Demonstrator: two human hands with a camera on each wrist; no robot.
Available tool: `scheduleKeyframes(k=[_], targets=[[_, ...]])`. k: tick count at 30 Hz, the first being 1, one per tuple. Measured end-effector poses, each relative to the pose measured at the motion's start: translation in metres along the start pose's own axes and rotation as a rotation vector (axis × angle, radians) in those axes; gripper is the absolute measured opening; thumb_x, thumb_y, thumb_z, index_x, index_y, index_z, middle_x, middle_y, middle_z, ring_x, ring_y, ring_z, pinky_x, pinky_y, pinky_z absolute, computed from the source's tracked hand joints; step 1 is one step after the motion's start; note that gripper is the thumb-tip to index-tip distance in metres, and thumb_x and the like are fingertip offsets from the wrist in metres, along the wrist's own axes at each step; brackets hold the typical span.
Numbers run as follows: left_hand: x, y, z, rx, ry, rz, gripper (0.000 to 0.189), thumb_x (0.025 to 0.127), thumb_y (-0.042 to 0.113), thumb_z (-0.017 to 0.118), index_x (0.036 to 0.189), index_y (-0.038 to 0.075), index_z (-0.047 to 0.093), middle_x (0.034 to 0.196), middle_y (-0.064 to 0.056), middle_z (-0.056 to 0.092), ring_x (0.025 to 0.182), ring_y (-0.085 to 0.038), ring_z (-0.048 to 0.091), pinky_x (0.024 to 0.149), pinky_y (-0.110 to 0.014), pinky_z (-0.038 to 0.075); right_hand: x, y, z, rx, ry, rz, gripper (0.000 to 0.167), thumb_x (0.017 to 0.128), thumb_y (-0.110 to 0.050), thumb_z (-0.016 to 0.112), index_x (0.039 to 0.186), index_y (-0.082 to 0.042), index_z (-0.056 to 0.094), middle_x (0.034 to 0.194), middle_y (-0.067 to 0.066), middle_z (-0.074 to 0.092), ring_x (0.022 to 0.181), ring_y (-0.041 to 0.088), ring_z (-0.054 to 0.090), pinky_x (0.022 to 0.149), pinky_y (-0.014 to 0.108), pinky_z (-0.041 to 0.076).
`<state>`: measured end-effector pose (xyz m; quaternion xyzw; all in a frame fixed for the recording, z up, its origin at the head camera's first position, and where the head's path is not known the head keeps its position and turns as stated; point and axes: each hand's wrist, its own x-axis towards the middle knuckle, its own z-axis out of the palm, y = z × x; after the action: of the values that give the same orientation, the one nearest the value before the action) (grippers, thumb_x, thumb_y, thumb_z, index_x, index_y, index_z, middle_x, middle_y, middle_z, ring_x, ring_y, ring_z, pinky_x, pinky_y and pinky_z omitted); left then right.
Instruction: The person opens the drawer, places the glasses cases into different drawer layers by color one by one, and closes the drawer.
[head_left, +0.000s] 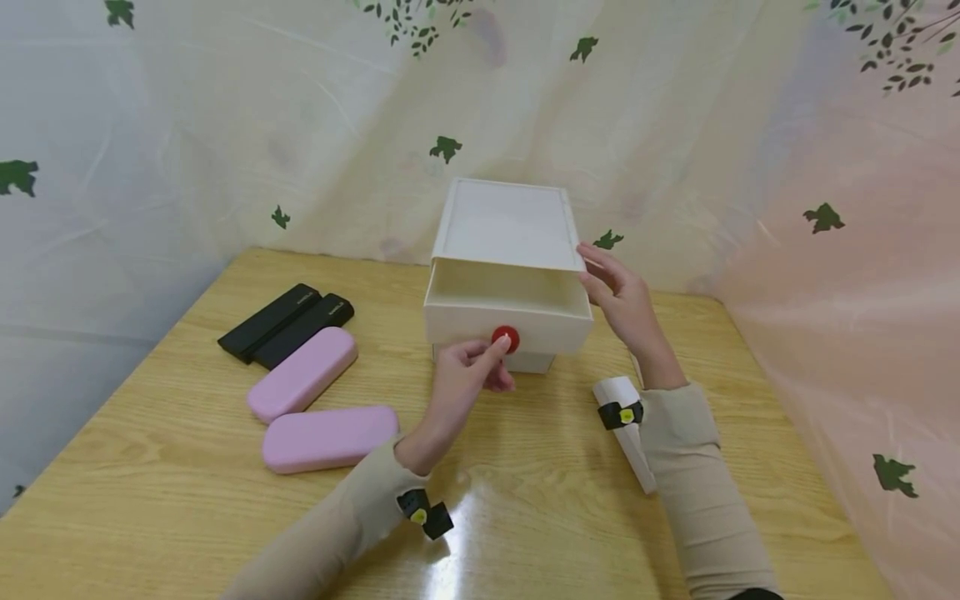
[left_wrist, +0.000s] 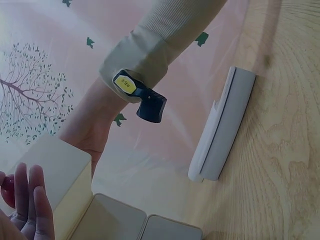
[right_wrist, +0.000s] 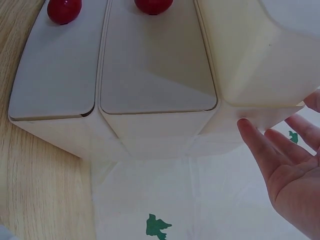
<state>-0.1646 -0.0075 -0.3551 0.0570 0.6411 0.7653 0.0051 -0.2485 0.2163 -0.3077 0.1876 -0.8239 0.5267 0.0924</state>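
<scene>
A white drawer unit stands near the back of the table, its top drawer pulled out toward me. My left hand pinches the red knob on that drawer's front, thumb laid over it and the other fingers curled below. On the right side of the unit, my right hand touches the upper edge with extended fingertips. Below the open drawer, the right wrist view shows a middle drawer and a bottom drawer, both closed, each with a red knob.
Two pink glasses cases lie on the table at left, beside two slim black cases. A long white case with a dark seam lies near my right forearm. Printed cloth hangs behind the table and along its sides.
</scene>
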Motion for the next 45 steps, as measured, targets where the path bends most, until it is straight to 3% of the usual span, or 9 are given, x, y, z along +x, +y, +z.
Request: scheduleKeyframes(k=[12, 19, 29, 45], targets=[[-0.010, 0.002, -0.002, -0.012, -0.013, -0.050, 0.027, 0.095, 0.017, 0.062, 0.083, -0.007, 0.066, 0.054, 0.006, 0.063, 0.052, -0.010, 0.063, 0.060, -0.024, 0.055, 0.001, -0.001, 0.002, 0.003, 0.005, 0.022, 0.047, 0.101, -0.022, 0.052, 0.145, -0.009, 0.044, 0.156, 0.007, 0.035, 0.138, 0.030, 0.043, 0.080, 0.006, 0.049], [-0.016, 0.004, -0.005, -0.028, -0.029, -0.066, 0.029, 0.096, 0.017, 0.060, 0.072, 0.001, 0.063, 0.054, 0.004, 0.062, 0.054, -0.011, 0.063, 0.061, -0.025, 0.056, 0.001, -0.001, 0.002, -0.013, 0.013, 0.033, 0.048, 0.101, -0.023, 0.052, 0.146, -0.013, 0.043, 0.156, 0.005, 0.037, 0.139, 0.029, 0.043, 0.080, 0.005, 0.048], [-0.022, 0.004, -0.006, -0.059, -0.049, -0.110, 0.029, 0.096, 0.016, 0.059, 0.069, 0.006, 0.061, 0.054, 0.004, 0.062, 0.053, -0.011, 0.063, 0.061, -0.025, 0.056, 0.001, -0.001, 0.003, -0.009, 0.014, 0.048, 0.049, 0.101, -0.025, 0.052, 0.148, -0.015, 0.041, 0.155, 0.006, 0.037, 0.139, 0.028, 0.043, 0.080, 0.006, 0.048], [-0.035, 0.006, -0.008, -0.037, -0.081, -0.147, 0.024, 0.096, 0.017, 0.059, 0.080, 0.001, 0.063, 0.056, 0.005, 0.063, 0.055, -0.011, 0.062, 0.064, -0.027, 0.056, 0.002, 0.002, 0.003, -0.013, 0.013, 0.044, 0.050, 0.101, -0.024, 0.051, 0.149, -0.013, 0.039, 0.154, 0.010, 0.038, 0.137, 0.032, 0.044, 0.078, 0.007, 0.049]])
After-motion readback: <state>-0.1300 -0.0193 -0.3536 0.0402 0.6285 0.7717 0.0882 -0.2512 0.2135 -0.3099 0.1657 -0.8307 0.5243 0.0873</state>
